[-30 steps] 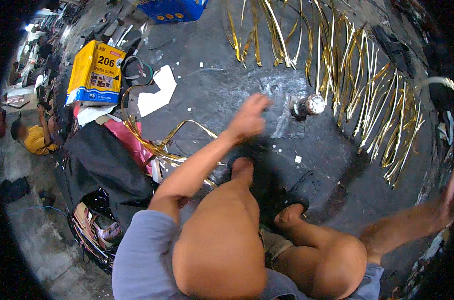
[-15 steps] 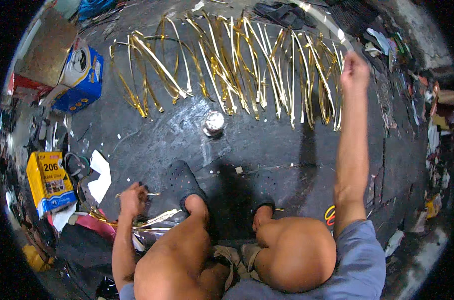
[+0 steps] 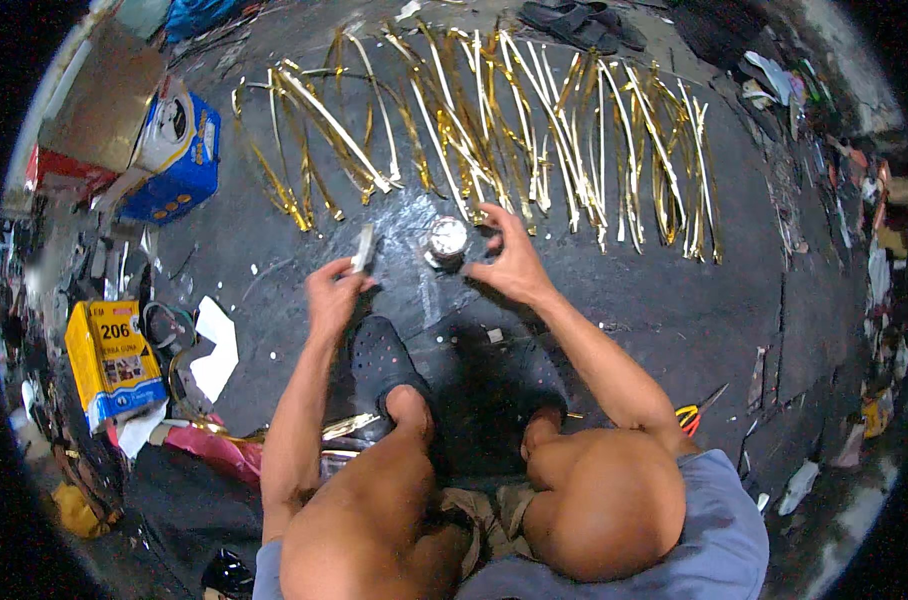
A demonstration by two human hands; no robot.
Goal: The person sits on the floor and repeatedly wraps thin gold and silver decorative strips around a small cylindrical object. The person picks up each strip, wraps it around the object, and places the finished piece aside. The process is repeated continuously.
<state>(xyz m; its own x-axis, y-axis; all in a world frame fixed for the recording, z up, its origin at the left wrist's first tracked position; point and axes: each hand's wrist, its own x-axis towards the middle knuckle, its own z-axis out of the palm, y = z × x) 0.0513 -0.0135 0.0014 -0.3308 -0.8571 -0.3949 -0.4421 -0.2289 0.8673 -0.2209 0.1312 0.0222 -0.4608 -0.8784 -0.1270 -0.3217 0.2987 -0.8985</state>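
My left hand (image 3: pixel 334 295) pinches a short, pale, flat strip (image 3: pixel 364 248), held upright between thumb and fingers; its exact kind I cannot make out. To its right, a small round tin (image 3: pixel 447 240) with a whitish top stands on the dark floor. My right hand (image 3: pixel 509 260) is beside that tin, thumb and fingers spread and curved toward it, with a gap between. Beyond both hands, many shiny gold and white ribbon strips (image 3: pixel 474 130) lie in a wide row, several in long loops. Scissors (image 3: pixel 689 418) with red and yellow handles lie by my right elbow.
At the left are a blue and white box (image 3: pixel 179 160), a yellow box (image 3: pixel 114 355) and a white paper scrap (image 3: pixel 214 350). More ribbon (image 3: pixel 349 428) lies beside my left leg. Dark sandals (image 3: pixel 584 25) are at the far edge. Scraps litter the right side.
My right hand has come back from the row's right end to beside the tin. My left hand has moved up and right from beside my foot, and now holds the pale strip.
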